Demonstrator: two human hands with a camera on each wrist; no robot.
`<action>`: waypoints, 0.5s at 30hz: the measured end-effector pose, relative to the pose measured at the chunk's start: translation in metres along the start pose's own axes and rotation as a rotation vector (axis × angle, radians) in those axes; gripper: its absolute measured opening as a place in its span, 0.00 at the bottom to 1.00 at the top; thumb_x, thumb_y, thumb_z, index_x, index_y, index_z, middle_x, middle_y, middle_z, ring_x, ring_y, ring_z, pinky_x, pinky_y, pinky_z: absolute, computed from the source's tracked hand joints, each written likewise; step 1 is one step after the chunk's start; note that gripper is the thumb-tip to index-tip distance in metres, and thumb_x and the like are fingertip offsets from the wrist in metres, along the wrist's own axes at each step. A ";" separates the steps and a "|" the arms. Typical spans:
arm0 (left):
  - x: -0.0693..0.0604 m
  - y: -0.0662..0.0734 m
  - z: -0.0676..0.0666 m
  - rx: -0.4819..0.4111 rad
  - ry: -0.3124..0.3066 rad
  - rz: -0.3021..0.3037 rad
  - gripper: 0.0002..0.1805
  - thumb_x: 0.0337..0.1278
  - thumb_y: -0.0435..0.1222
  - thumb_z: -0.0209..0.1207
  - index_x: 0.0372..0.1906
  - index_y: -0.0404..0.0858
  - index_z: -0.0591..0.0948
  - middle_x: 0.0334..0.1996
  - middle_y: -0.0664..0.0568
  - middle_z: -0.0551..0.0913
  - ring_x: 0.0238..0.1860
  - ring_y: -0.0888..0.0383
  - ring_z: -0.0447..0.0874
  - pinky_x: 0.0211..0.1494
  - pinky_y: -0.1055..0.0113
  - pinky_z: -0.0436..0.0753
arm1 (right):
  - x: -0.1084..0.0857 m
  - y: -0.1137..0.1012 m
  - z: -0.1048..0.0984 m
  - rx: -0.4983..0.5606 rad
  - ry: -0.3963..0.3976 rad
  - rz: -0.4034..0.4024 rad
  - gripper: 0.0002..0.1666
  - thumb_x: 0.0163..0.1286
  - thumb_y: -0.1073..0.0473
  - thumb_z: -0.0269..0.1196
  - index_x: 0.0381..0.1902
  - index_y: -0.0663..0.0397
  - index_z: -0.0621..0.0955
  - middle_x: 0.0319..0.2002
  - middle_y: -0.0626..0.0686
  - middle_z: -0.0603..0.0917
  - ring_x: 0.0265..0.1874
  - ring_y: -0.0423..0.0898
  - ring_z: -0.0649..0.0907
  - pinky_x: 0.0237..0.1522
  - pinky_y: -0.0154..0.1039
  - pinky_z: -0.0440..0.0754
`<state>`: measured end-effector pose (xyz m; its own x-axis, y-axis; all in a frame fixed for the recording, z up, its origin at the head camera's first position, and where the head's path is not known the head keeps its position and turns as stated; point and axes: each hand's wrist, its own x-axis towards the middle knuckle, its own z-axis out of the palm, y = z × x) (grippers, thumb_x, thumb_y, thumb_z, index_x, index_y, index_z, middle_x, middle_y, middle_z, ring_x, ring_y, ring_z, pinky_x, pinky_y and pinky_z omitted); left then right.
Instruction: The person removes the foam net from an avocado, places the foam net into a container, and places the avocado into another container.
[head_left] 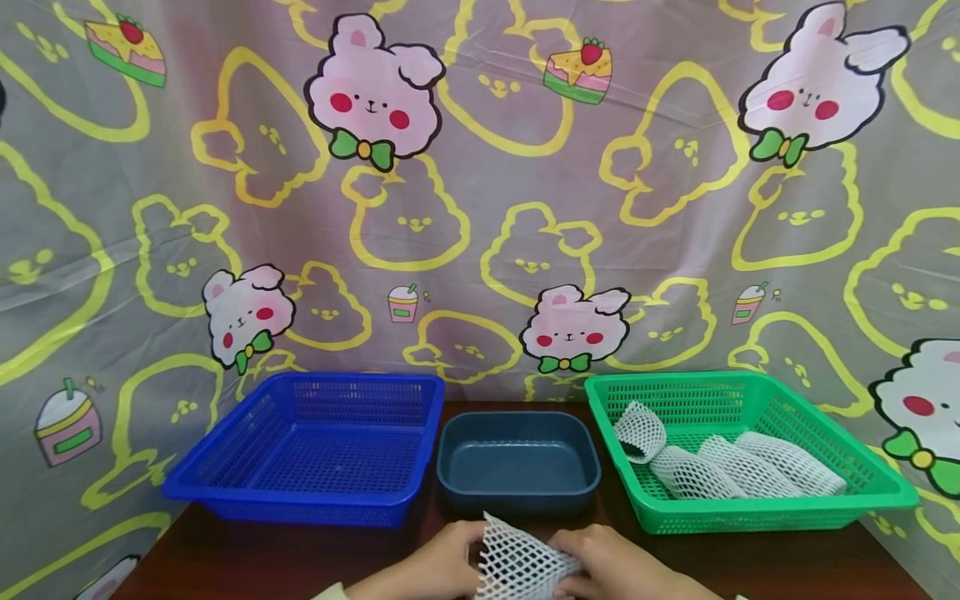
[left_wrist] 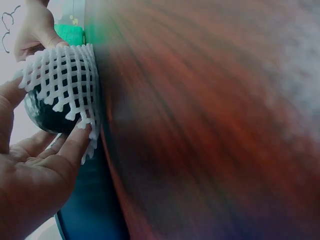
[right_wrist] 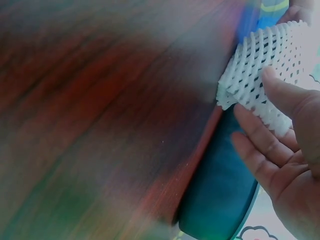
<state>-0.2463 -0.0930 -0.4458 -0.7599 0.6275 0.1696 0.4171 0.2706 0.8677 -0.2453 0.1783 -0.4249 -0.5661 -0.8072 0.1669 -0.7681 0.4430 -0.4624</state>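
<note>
Low in the head view, in front of the dark blue-grey tub, a white foam net sleeve lies between my two hands. My left hand holds the sleeve's ragged open edge, thumb on one side and fingers on the other. From that mouth a dark, glossy, rounded object bulges out in the left wrist view; its kind cannot be told. The sleeve's other end is in my right hand. In the right wrist view, the right thumb presses the netting from above, with the fingers beneath.
A blue plastic basket stands at the left, and the dark tub sits in the middle. At the right, a green basket contains several white foam net sleeves. A patterned cloth hangs behind the brown table.
</note>
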 end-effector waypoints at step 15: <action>-0.010 0.001 -0.015 -0.121 0.013 -0.061 0.28 0.38 0.24 0.67 0.52 0.27 0.77 0.39 0.55 0.84 0.37 0.65 0.82 0.38 0.73 0.81 | 0.000 -0.004 -0.007 0.049 -0.004 0.143 0.05 0.66 0.54 0.66 0.38 0.44 0.81 0.34 0.32 0.81 0.29 0.29 0.77 0.32 0.30 0.79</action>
<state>-0.2457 -0.1098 -0.4403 -0.7887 0.6031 0.1196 0.3069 0.2175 0.9265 -0.2442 0.1792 -0.4171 -0.6677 -0.7387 0.0928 -0.6639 0.5344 -0.5231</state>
